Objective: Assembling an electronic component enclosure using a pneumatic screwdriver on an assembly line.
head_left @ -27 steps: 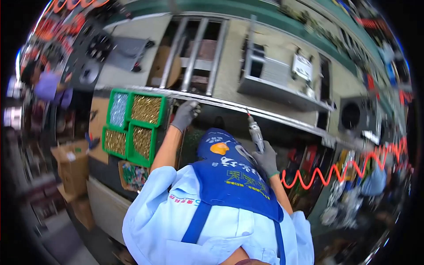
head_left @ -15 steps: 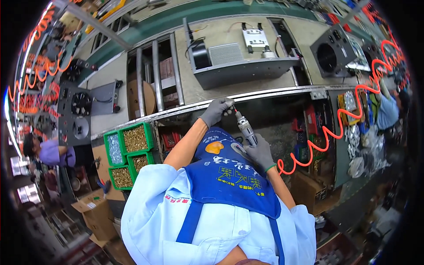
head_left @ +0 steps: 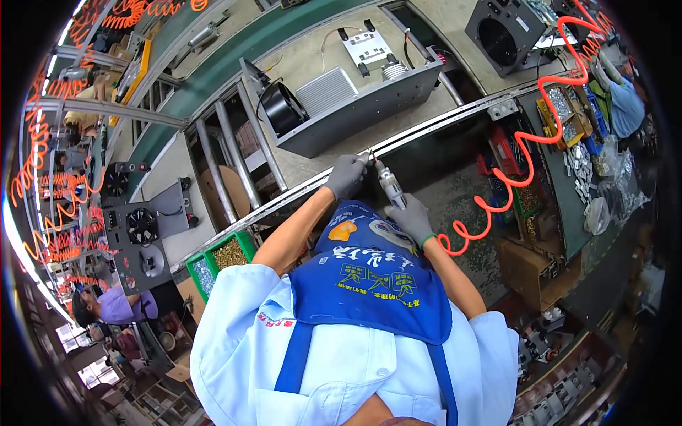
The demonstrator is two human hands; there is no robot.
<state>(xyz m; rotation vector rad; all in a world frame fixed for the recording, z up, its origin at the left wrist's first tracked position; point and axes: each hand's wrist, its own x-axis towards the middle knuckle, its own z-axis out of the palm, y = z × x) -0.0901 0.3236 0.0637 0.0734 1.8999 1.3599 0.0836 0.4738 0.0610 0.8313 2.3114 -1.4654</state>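
Observation:
In a grey glove, my right hand (head_left: 410,217) grips a silver pneumatic screwdriver (head_left: 390,187), its bit pointing away from me toward the bench edge. My left hand (head_left: 347,177), gloved the same way, is closed right beside the bit tip. Its fingertips are pinched; whatever lies in them is too small to name. Beyond both hands, a dark grey metal chassis (head_left: 359,118) rests on the rollers and boards of the line. It carries a black round fan (head_left: 283,108), a ribbed heat sink (head_left: 326,94) and a white plate (head_left: 367,47).
A coiled red air hose (head_left: 516,177) runs from my right wrist to the upper right. Green bins (head_left: 241,244) of small fasteners stand left of me. Another chassis (head_left: 503,35) sits farther right. Co-workers (head_left: 122,304) are on the left and right (head_left: 622,99).
The whole view has turned, so the chassis and bench edge now lie more slanted and farther left. My hands stay close together, the screwdriver still in the right one.

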